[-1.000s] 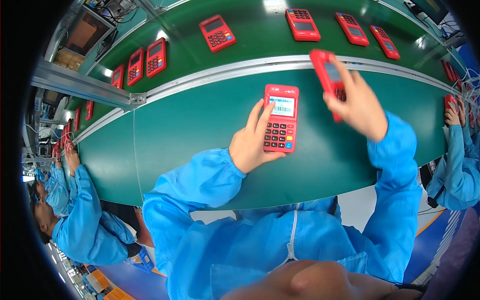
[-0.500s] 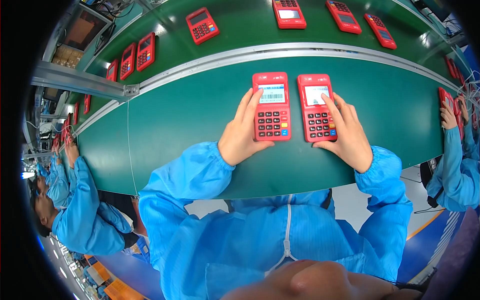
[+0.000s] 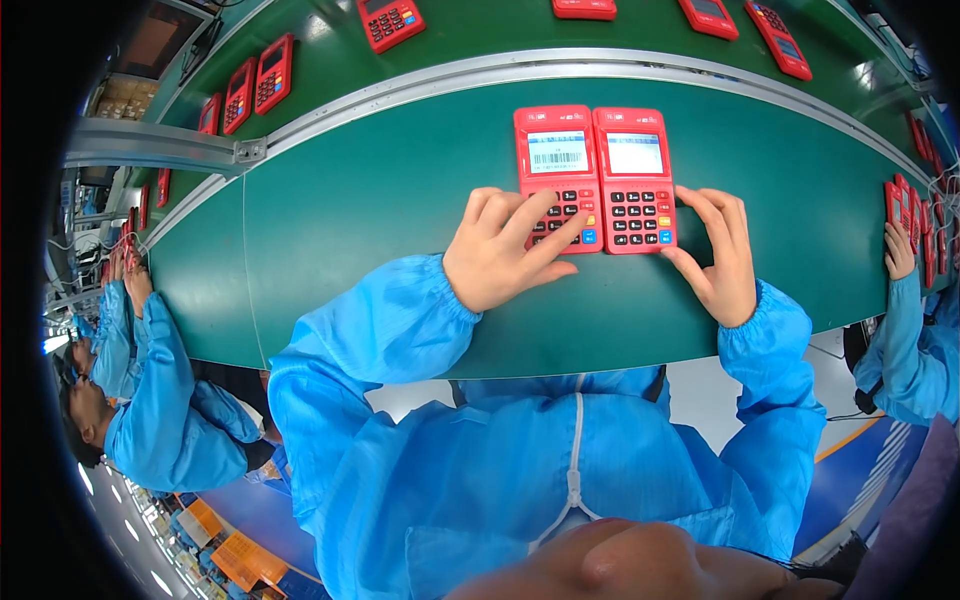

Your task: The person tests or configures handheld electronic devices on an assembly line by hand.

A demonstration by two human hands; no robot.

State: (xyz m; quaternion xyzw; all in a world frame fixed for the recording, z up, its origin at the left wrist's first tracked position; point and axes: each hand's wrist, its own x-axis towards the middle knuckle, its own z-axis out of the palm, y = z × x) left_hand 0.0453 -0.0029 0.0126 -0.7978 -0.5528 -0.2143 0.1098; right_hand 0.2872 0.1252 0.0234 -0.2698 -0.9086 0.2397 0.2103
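Two red card payment terminals lie face up, side by side and touching, on the green bench. The left terminal has a lit screen with a barcode on it. On the right terminal the screen is lit too and looks mostly white. My left hand hovers over or touches the left terminal's keypad, fingers spread, covering part of the keys. Beside the right terminal's right edge is my right hand, its fingers and thumb apart, with the tips at or against the casing. Neither hand grips anything.
A metal rail runs between the green bench and a green surface beyond, where several red terminals lie. At the left a metal bar juts over the bench. Co-workers in blue sit at left and right.
The two terminals, apart before, now touch edge to edge. My left hand has moved off the left terminal's side onto its keypad. My right hand has left the right terminal's screen for its edge.
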